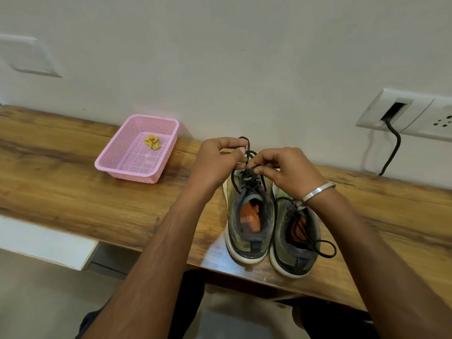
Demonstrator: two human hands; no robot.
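Two olive fabric trainers [247,241] stand heels-first at the near edge of the brown wooden table [73,196]. The left hand [217,165] pinches a loop of the black cord shoelace [249,145] and the right hand [291,172] pinches its knot. Open tabletop runs toward ten o'clock, up to a pink plastic mesh basket [102,165].

Hands, two: left hand [217,163], right hand [289,173]. Shoes, two: left shoe [244,242] beneath both, right shoe [291,256] under right wrist. Laces, two: pinched lace [247,143], loose lace [335,249]. Basket, one, leftward: pink basket [132,176].
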